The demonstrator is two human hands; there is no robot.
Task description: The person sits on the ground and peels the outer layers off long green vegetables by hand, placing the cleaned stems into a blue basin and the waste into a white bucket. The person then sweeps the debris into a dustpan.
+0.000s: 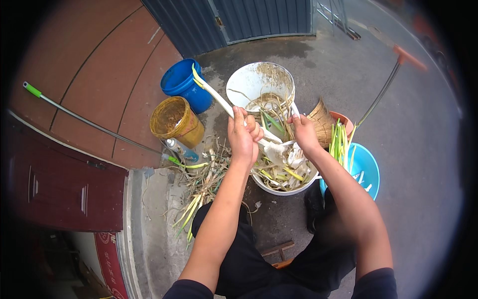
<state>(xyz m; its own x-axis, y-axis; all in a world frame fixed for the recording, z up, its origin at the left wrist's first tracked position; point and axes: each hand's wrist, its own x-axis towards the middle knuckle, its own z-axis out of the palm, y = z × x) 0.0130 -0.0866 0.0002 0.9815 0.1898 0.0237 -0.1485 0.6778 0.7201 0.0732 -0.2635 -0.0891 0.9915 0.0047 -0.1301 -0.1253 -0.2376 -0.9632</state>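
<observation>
My left hand (244, 132) grips a long white scallion stalk (220, 98) with a yellow-green tip, slanting up to the left. My right hand (303, 130) pinches a pale strip or stalk (295, 108) and dry leaves beside it. Below both hands stands a white basin (282, 192) filled with yellowed leaves and peeled skins (289, 173). Just beyond is a white bucket (242, 82) with dirt on its inner wall and dry leaves at its mouth. At the right, green stalks (339, 144) lean in a light-blue basin (373, 168) holding white pieces.
Blue (173, 91) and yellow (170, 134) buckets, a spray can (181, 149) and a heap of stalks (209, 179) are at the left. A green-ended pole (101, 129) leans there. A straw broom (322, 121) and dustpan (341, 117) stand at the right. Part of a wooden stool (280, 252) shows between the legs.
</observation>
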